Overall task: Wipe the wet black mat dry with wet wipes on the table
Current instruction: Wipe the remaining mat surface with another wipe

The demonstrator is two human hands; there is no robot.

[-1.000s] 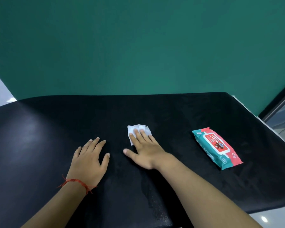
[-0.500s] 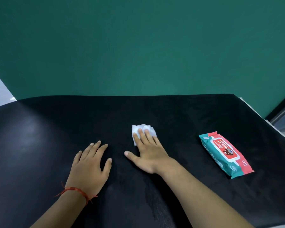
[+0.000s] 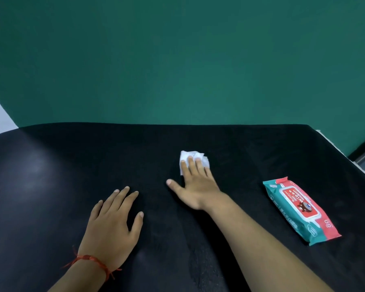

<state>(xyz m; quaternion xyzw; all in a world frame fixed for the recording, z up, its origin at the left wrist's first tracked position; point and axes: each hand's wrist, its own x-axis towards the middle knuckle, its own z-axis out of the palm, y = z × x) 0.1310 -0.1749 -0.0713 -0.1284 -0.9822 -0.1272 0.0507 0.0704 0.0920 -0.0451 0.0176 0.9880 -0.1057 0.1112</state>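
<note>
Black mat (image 3: 261, 148) (wet streak (image 3: 198, 262) nr front), green wall (image 3: 177, 60), left hand (image 3: 112, 226) flat, right hand (image 3: 195, 186) flat on wipe (image 3: 185, 155).

A single head-worn camera is looking forward and down from over the near side of the bench (image 3: 51, 165), facing a green wall (image 3: 177, 60) that is filling the upper half of the frame. It is sitting close. Both forearms are entering from the bottom edge, with the left hand (image 3: 112, 226) and right hand (image 3: 196, 186) lying mid-frame. The wide lens is bending the bench's far left corner downward.
</note>
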